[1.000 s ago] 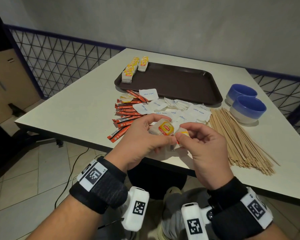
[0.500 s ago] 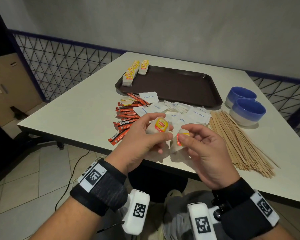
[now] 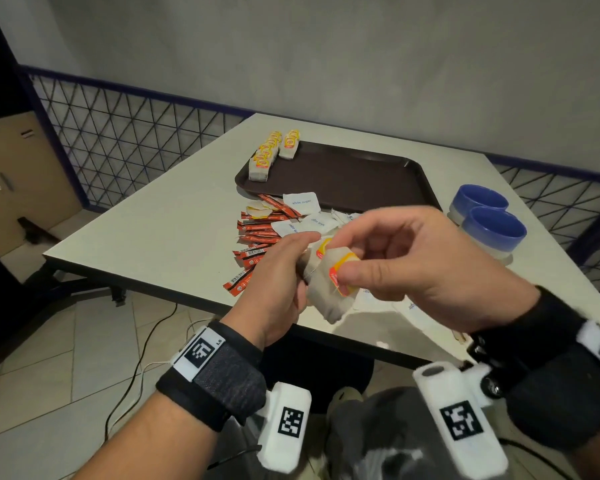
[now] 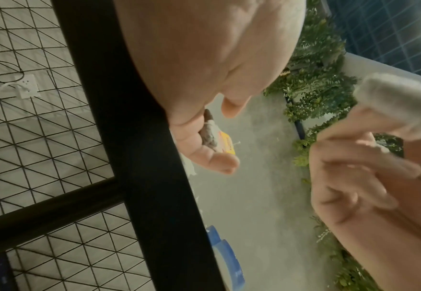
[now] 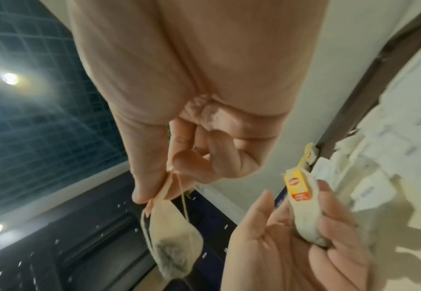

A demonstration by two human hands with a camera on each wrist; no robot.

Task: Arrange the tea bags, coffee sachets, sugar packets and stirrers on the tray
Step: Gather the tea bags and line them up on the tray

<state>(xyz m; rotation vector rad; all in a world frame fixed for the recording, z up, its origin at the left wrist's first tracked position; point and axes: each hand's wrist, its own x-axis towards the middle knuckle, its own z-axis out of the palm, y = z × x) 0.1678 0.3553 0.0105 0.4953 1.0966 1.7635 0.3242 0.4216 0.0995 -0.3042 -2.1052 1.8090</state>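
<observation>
Above the table point(image 3: 146, 237), both hands pinch pale, yellow-tagged tea bags point(image 3: 329, 289)

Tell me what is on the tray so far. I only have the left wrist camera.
Observer: Only tea bags, in two rows at the far-left corner of the tray.
Operator: Report the right hand's grip.
Observer: The right wrist view shows the right hand pinching the string of a hanging tea bag, which dangles below the fingers.
Operator: List what is waiting off the tray.
Observer: In the head view, coffee sachets and sugar packets lie on the table just in front of the tray.
</observation>
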